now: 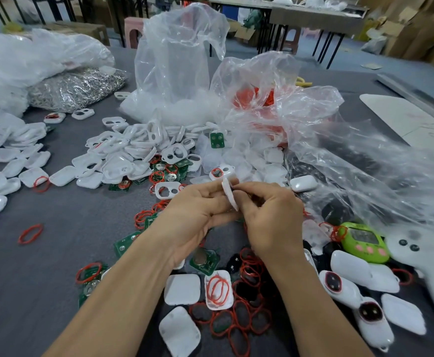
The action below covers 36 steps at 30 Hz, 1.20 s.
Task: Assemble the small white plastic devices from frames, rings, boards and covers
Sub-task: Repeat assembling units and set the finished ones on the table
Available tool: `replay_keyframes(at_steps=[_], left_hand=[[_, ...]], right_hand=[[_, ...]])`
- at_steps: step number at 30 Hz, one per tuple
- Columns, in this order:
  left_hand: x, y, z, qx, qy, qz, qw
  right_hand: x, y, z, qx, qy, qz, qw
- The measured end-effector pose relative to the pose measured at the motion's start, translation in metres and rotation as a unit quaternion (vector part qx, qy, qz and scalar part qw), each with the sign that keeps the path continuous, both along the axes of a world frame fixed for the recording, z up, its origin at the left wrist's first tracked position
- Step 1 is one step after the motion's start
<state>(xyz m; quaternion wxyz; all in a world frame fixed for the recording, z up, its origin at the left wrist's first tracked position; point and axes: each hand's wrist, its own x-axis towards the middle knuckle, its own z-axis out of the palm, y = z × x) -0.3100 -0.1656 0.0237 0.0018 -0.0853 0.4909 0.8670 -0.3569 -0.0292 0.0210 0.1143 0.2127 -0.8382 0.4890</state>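
Observation:
Both hands meet at the centre of the grey table (63, 243). My left hand (195, 215) and my right hand (270, 217) together pinch a thin white plastic piece (229, 195), held on edge between the fingertips. White frames (123, 153) lie heaped beyond the hands. Green boards (217, 139) are mixed in with them. Red rings (246, 315) are scattered below the hands, some inside a white cover (219, 289). More white covers (182, 288) lie near my forearms. Finished white devices (339, 286) lie at the lower right.
Crumpled clear plastic bags (179, 60) stand behind the piles, one with red parts (252, 96). A bag of metal chains (76, 88) lies far left. A green toy device (364, 240) and a white controller (422, 256) sit at the right.

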Motion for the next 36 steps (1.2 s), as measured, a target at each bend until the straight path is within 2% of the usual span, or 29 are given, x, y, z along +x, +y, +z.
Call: replay_keyframes(at_steps=[2,4,8,10,13,15,17,22,26,28,31,36], left_hand=[[0.002,0.002,-0.002,-0.072,0.009,0.05,0.996],[0.005,0.002,-0.003,-0.14,0.013,0.096,0.985],[0.006,-0.001,-0.002,-0.273,0.011,0.147,0.951],[0.006,-0.001,-0.002,-0.303,0.019,0.148,0.941],[0.007,0.001,-0.001,-0.319,0.023,0.143,0.937],[0.007,0.002,-0.001,-0.314,0.023,0.142,0.939],[0.006,0.003,0.001,-0.272,0.025,0.142,0.951],[0.006,0.004,0.005,-0.241,0.013,0.138,0.961],[0.007,0.006,0.004,-0.202,0.008,0.111,0.973],[0.005,0.005,0.004,-0.197,0.011,0.109,0.974],[0.002,0.005,0.003,-0.166,0.002,0.096,0.981],[0.002,0.002,0.0,-0.005,0.008,-0.012,1.0]], right_hand=[[-0.002,0.0,0.002,-0.067,-0.088,0.038,0.993],[-0.004,0.0,0.005,-0.15,-0.179,0.069,0.97],[-0.002,-0.002,0.011,-0.296,-0.35,0.126,0.88],[-0.002,-0.001,0.01,-0.31,-0.38,0.144,0.86],[-0.005,0.001,0.011,-0.311,-0.387,0.159,0.853],[-0.006,0.001,0.011,-0.305,-0.385,0.156,0.857],[-0.007,0.001,0.011,-0.3,-0.375,0.141,0.866],[-0.011,0.005,0.009,-0.262,-0.284,0.097,0.917],[-0.01,0.006,0.011,-0.281,-0.273,0.138,0.91],[-0.01,0.006,0.011,-0.232,-0.24,0.142,0.932],[-0.009,0.004,0.006,-0.139,-0.172,0.093,0.971],[0.001,0.003,0.006,-0.014,-0.02,0.042,0.999]])
